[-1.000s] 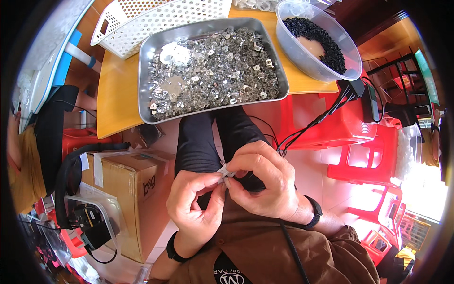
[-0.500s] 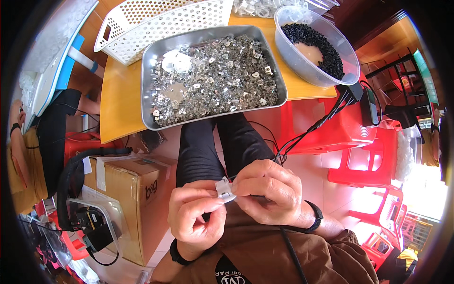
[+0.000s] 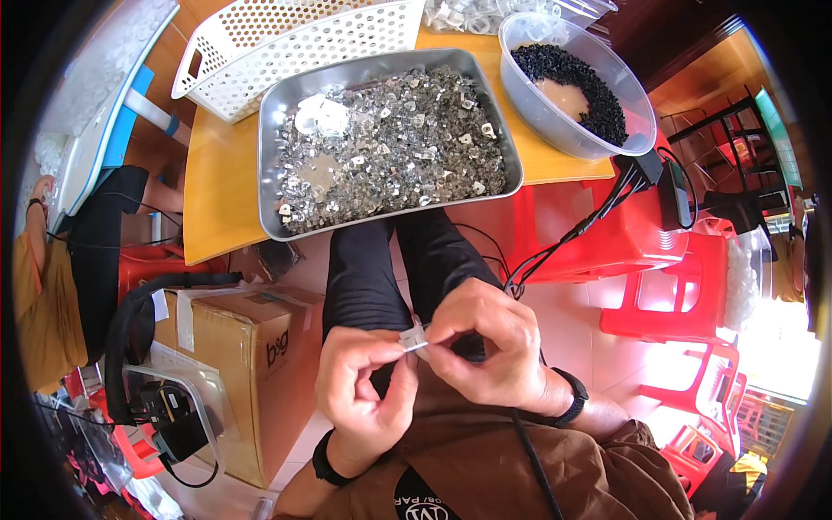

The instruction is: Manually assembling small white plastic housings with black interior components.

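Over my lap, both hands meet on one small clear plastic part (image 3: 413, 335). My left hand (image 3: 364, 390) pinches it from the left and my right hand (image 3: 484, 344) pinches it from the right, fingertips touching. Ahead on the yellow table (image 3: 217, 199) a metal tray (image 3: 276, 130) holds a heap of several small silvery and clear pieces. To the right of it stands a clear bowl (image 3: 542, 108) with black granules.
A white perforated basket (image 3: 295, 43) sits behind the tray. A cardboard box (image 3: 251, 364) and a clear bin with a black device (image 3: 173, 407) stand at my left. Red plastic stools (image 3: 659, 269) and black cables (image 3: 572, 243) lie to the right. A person in an orange top (image 3: 39, 286) sits far left.
My hands stay joined on the small part, fingers shifting slightly around it. The view has tilted a little, so the tray and bowl sit lower in the picture.
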